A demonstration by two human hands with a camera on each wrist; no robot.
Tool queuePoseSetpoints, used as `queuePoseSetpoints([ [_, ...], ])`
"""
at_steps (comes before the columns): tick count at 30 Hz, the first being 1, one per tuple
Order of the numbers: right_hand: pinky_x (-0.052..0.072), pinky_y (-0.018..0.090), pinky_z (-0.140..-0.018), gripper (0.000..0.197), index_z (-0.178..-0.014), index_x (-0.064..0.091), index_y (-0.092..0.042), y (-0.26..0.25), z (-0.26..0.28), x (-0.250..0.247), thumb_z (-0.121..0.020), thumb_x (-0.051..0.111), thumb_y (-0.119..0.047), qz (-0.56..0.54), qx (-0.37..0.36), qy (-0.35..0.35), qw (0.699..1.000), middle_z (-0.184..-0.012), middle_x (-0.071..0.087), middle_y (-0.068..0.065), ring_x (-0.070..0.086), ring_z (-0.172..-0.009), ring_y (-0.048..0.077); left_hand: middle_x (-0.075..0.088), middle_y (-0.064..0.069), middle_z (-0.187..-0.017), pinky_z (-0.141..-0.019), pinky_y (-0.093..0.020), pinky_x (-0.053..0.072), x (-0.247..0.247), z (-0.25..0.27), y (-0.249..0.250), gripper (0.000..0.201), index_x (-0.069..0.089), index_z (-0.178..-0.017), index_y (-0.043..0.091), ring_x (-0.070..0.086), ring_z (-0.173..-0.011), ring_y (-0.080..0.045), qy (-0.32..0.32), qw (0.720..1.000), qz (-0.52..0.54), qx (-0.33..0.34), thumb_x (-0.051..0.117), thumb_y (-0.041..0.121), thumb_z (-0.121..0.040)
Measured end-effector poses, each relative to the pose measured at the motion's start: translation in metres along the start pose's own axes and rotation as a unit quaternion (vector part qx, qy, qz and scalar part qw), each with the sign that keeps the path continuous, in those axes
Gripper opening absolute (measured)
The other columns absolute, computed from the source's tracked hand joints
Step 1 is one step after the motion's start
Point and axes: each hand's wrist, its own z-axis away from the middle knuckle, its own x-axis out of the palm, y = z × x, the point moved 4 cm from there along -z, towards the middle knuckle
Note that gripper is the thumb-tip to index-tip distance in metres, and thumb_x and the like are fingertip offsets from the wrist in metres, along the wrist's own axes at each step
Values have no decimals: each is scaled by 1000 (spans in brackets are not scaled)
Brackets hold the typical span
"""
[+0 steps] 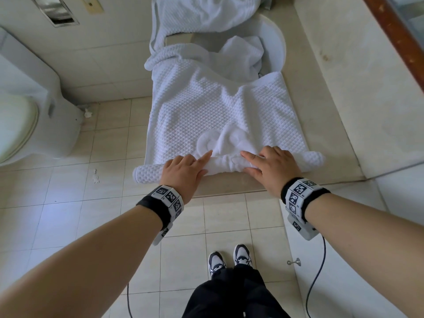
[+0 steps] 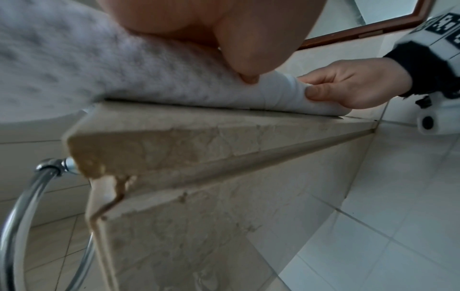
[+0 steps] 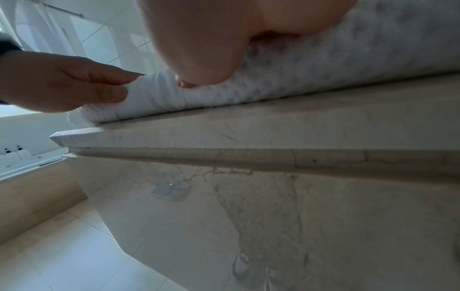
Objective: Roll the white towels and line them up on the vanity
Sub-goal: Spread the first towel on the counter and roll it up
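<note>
A white waffle towel [image 1: 206, 111] lies spread on the beige stone vanity [image 1: 229, 187]. Its near edge is wound into a low roll [image 1: 149, 174] along the counter's front. A smoother white towel [image 1: 220, 141] is bunched on top of it, and part of it is caught in the middle of the roll [image 2: 276, 92]. My left hand [image 1: 185, 168] pinches the roll left of centre between thumb and fingers [image 3: 62, 82]. My right hand [image 1: 273, 167] pinches it right of centre in the same way [image 2: 348, 82]. The roll's two ends stick out past the hands.
More white towels [image 1: 202, 12] are heaped at the far end, partly over a white basin [image 1: 275, 42]. A toilet [image 1: 20, 111] stands on the left. A wood-framed mirror [image 1: 394, 37] runs along the right wall. A chrome towel ring [image 2: 25, 196] hangs off the vanity's left end. Paper scraps [image 1: 95, 177] lie on the tiled floor.
</note>
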Motion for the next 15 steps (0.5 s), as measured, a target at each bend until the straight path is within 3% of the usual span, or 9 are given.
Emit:
queuePoseSetpoints([
  [5, 39, 33, -73, 60, -146, 42, -44, 8, 5, -1, -93, 27, -66, -9, -13, -77, 997, -84, 44, -6, 41, -78, 14, 50, 10, -101, -93, -35, 42, -2, 9, 7, 56, 8, -153, 48, 50, -96, -16, -51, 998, -26, 10, 15, 55, -98],
  [12, 40, 27, -79, 62, -148, 29, -52, 14, 2, -6, -91, 23, -73, -105, -19, -186, 977, -96, 45, -13, 49, -87, 10, 48, 12, -93, -94, -39, 43, -2, 6, 9, 53, 13, -151, 51, 55, -97, -18, -145, 989, 22, 3, 18, 58, -100],
  [15, 43, 28, -84, 64, -149, 25, -54, 16, -1, -5, -88, 20, -76, -114, -28, -206, 971, -103, 45, -14, 52, -96, 11, 47, 11, -98, -93, -39, 43, -3, 4, 11, 56, 11, -151, 52, 56, -97, -17, -138, 990, 12, -3, 12, 64, -96],
])
